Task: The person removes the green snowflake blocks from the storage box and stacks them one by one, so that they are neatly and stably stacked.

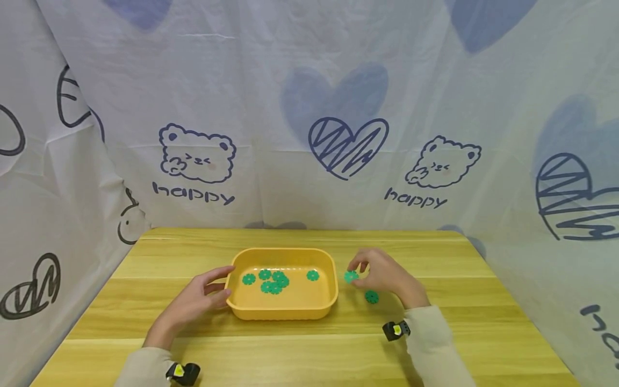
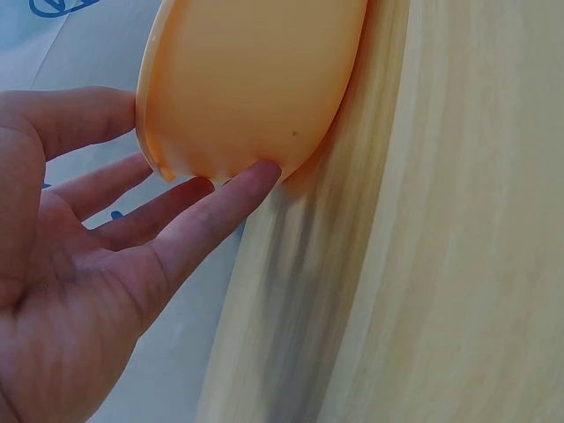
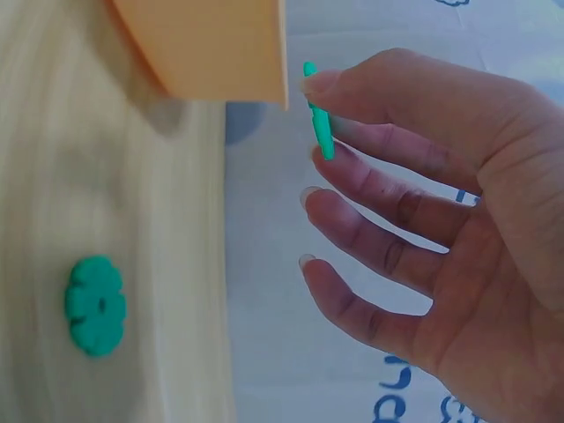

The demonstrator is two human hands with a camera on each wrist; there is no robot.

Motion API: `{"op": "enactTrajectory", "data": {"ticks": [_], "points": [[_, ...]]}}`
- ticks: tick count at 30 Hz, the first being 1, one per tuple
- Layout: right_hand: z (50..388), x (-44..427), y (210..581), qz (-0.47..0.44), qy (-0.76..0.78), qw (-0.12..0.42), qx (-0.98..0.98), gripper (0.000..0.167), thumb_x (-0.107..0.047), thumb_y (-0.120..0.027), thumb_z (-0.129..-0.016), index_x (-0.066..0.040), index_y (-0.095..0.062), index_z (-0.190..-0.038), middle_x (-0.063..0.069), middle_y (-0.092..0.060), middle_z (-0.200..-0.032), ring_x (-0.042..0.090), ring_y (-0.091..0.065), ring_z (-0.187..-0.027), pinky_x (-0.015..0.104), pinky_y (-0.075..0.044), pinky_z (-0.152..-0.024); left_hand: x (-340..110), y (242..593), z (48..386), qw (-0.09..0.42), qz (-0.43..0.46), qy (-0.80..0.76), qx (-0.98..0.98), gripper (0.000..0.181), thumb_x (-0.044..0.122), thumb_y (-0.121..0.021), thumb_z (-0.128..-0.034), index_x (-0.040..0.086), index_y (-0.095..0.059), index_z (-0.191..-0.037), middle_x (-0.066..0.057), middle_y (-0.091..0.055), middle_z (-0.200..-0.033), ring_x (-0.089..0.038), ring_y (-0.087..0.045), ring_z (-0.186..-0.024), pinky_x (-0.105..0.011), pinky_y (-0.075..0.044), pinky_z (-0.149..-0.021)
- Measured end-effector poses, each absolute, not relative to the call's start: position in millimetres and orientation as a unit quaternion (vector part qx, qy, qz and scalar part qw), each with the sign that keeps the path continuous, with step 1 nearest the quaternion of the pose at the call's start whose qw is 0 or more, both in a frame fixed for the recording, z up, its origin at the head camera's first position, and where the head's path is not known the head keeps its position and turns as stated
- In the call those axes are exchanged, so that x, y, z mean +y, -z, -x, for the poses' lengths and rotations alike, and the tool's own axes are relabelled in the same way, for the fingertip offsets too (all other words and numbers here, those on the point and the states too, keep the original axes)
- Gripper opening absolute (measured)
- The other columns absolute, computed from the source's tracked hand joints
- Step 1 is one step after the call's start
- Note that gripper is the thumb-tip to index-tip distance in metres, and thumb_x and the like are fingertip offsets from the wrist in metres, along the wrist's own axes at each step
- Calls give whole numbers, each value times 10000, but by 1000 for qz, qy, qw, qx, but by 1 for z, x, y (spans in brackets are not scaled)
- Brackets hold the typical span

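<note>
A yellow rectangular tray (image 1: 280, 314) lies on the table, with several green flower-shaped plastic discs (image 1: 249, 279) on its floor. My left hand (image 1: 195, 301) is at the tray's left end, its fairly straight fingers and thumb touching the end wall and rim. To the right of the tray, my right hand (image 1: 384, 274) pinches one green disc (image 3: 319, 123) between thumb and fingertips. The right wrist view shows this disc edge-on, held above the table, with the other fingers loosely bent. A further green disc (image 1: 371, 296) lies flat on the table beneath that hand.
The wooden table (image 1: 271, 357) has a light yellow striped grain. Behind it hangs a white cloth (image 1: 271, 161) printed with hearts and bears, and more cloth runs along both sides. Each wrist wears a small black camera (image 1: 184, 373).
</note>
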State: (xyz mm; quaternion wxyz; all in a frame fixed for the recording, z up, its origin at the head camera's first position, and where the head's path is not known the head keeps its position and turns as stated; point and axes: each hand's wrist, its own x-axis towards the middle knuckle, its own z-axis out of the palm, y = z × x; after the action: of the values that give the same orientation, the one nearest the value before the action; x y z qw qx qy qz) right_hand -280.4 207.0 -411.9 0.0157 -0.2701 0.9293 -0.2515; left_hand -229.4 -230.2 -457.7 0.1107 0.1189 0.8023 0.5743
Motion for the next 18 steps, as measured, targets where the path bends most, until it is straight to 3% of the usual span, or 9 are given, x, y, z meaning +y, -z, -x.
{"op": "enactTrajectory", "data": {"ticks": [18], "points": [[279, 249, 448, 212, 293, 57, 930, 239, -142, -869, -807, -74, -767, -1011, 64, -755, -1039, 262, -697, -951, 336, -631, -797, -230, 457, 229, 108, -120, -571, 805, 622, 61, -595, -1018, -14, -340, -1580, -281, -277, -1660, -516, -445, -1421, -330, -639, -949]]}}
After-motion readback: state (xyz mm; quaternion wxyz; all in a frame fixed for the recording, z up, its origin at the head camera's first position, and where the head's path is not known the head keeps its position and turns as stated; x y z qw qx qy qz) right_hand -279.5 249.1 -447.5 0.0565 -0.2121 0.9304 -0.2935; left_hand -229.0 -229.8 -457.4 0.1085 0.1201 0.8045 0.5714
